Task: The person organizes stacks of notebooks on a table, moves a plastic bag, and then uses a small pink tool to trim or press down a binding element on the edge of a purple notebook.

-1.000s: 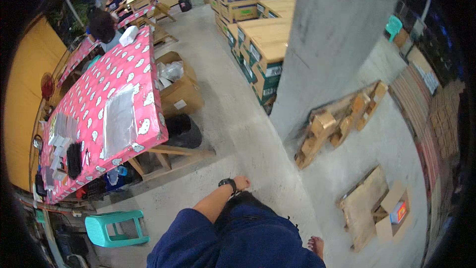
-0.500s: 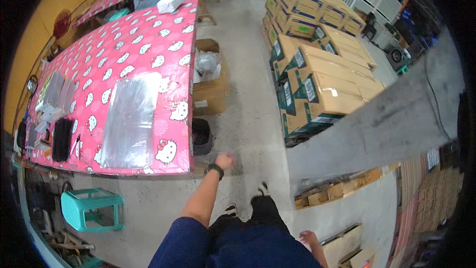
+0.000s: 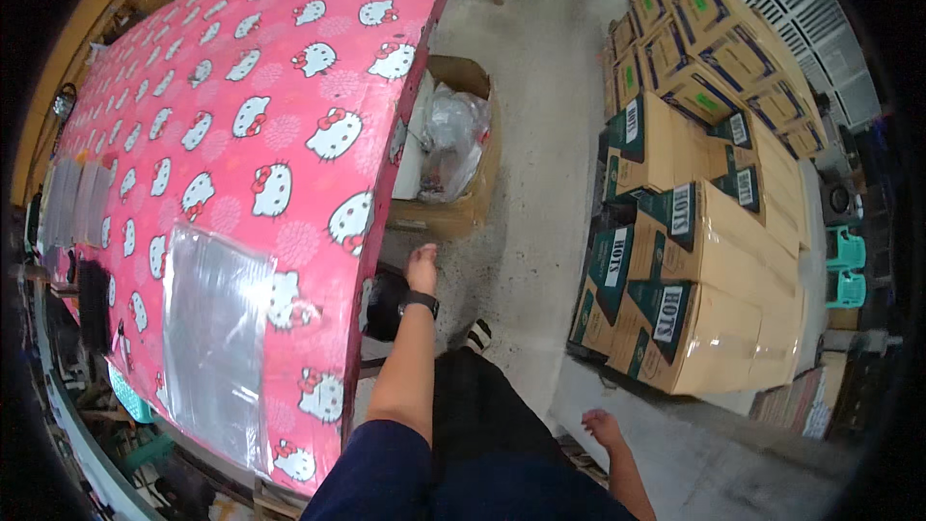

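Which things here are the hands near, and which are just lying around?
By the hands:
- left hand, empty, by the pink table edge
- open box of plastic bags
- right hand, empty, low

Lying about:
- clear plastic sheet
- stacked cartons
- green stools

Grey concrete floor [image 3: 540, 116], pink cat-patterned table [image 3: 241, 125], stacked cardboard boxes [image 3: 704, 183] wrapped in film.
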Tool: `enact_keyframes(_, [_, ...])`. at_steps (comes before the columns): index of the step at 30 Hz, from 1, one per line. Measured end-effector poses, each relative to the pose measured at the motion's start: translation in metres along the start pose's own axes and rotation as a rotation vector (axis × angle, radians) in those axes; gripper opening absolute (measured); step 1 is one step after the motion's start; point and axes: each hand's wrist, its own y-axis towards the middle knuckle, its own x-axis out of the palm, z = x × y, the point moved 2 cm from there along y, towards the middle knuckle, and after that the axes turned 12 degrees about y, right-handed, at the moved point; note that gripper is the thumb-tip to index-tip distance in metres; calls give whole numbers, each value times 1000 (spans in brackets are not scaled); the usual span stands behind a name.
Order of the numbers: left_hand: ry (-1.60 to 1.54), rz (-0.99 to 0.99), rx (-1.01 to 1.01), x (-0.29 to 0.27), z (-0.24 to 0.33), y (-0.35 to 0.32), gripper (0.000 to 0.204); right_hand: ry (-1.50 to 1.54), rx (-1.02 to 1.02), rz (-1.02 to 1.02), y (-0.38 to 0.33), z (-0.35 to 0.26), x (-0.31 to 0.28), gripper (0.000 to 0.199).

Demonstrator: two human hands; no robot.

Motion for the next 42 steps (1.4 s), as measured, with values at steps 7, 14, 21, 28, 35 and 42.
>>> enact_keyframes(7, [677, 19, 138, 78, 16, 148, 22, 66, 93, 12, 88, -184, -25, 15])
enact_keyframes(14, [-60, 298, -454, 162, 53, 278, 56, -95, 104, -92, 153, -229, -21, 17])
enact_keyframes(21, [-94, 366, -228, 105, 53, 381, 54, -248, -119, -205, 219, -365, -5, 18])
enact_keyframes(28, [403, 56, 188, 186, 128, 245, 24, -393, -530, -341, 288, -558, 59, 18])
enact_keyframes(35, [1280, -185, 560, 251, 167, 99, 41, 173, -343, -389, 322, -666, 114, 62])
enact_keyframes(42, [-429, -108, -209, 255, 142, 68, 26, -1, -72, -561, 341, -627, 94, 33])
